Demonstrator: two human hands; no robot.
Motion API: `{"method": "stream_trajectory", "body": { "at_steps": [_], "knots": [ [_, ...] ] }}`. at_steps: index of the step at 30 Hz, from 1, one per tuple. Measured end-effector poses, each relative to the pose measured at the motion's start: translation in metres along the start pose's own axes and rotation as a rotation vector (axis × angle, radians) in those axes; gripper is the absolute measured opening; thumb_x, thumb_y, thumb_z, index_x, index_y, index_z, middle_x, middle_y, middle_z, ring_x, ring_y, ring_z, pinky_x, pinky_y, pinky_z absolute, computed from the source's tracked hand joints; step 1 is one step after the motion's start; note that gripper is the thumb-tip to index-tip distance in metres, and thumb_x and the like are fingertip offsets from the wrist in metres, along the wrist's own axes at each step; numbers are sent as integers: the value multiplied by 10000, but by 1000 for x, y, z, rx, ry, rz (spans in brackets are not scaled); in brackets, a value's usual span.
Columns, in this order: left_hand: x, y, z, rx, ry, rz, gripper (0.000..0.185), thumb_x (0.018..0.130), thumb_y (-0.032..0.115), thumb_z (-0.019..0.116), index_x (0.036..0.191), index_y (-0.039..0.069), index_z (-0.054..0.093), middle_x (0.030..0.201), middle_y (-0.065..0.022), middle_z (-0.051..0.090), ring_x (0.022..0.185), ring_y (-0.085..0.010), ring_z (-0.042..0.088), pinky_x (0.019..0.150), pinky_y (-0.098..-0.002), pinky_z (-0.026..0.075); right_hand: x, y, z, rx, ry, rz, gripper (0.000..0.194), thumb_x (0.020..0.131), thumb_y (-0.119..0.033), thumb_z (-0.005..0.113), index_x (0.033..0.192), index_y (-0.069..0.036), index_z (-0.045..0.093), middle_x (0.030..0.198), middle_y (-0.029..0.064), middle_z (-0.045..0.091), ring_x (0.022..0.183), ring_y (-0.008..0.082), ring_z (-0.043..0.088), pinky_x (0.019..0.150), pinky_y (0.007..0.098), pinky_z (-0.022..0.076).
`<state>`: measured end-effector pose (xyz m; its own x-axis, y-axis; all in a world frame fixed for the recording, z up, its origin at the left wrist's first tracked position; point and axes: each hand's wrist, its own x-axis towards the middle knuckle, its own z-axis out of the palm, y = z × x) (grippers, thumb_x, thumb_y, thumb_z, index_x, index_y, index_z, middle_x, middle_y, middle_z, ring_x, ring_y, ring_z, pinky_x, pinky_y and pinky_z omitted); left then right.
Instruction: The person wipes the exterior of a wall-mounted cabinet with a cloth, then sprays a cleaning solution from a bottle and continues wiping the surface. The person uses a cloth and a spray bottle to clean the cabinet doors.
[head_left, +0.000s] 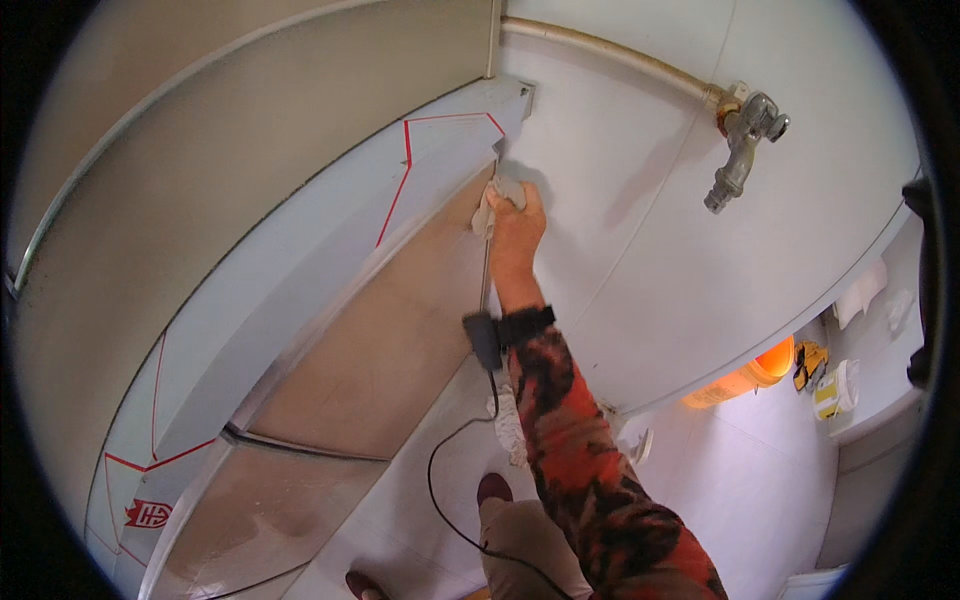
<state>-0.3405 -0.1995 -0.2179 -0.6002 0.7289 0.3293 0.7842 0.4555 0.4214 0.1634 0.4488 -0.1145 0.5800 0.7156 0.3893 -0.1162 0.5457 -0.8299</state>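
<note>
My right hand (519, 225) grips a pale, crumpled cloth (508, 191), held in the corner where the brown cabinet front (390, 300) meets the white wall (622, 262). Part of the cloth hangs over the cabinet's edge below my fingers. A black strap with a dark device (484, 341) is around my wrist, and a black cable (431, 465) trails from it. Just above the cloth runs a pale ledge (300, 247) covered in film with red printed lines and a red emblem. My left hand is out of view.
A metal tap (739, 154) juts from the wall at the end of a pipe (607, 56). On the floor (735, 465) to the right are an orange bucket (750, 375), yellow-and-black gloves (810, 364) and a white tub (836, 390). Another crumpled white cloth (510, 431) lies beneath my forearm.
</note>
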Motion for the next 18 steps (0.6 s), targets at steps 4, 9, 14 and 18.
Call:
{"method": "stream_trajectory", "body": {
  "at_steps": [4,9,14,18],
  "knots": [
    [4,0,3,45,-42,34,754,934,655,502,1250,-23,596,1260,-244,510,1035,-368,551,840,-500,497,-5,-4,-1,-284,27,-27,75,868,-41,663,902,-34,597,825,10,576,732,99,520,639,267,451],
    [4,10,0,-25,-15,84,749,928,660,507,1253,-9,599,1229,-230,515,1017,-371,550,830,-517,493,-9,-1,0,-71,-10,-20,73,864,-25,652,918,-35,603,899,23,570,806,107,527,687,279,465],
    [5,17,-1,87,-13,26,753,913,650,549,1267,-13,592,1247,-223,497,1032,-381,543,840,-523,492,-10,3,-2,-214,36,-67,85,867,-42,666,926,-38,604,871,13,578,764,97,524,657,261,456],
    [5,19,-5,66,-76,13,775,915,654,541,1282,-28,576,1276,-227,484,1077,-384,527,872,-521,487,-9,11,1,-134,-33,-116,111,875,-70,689,945,-49,606,856,1,594,740,88,529,638,243,454]
  ]
}}
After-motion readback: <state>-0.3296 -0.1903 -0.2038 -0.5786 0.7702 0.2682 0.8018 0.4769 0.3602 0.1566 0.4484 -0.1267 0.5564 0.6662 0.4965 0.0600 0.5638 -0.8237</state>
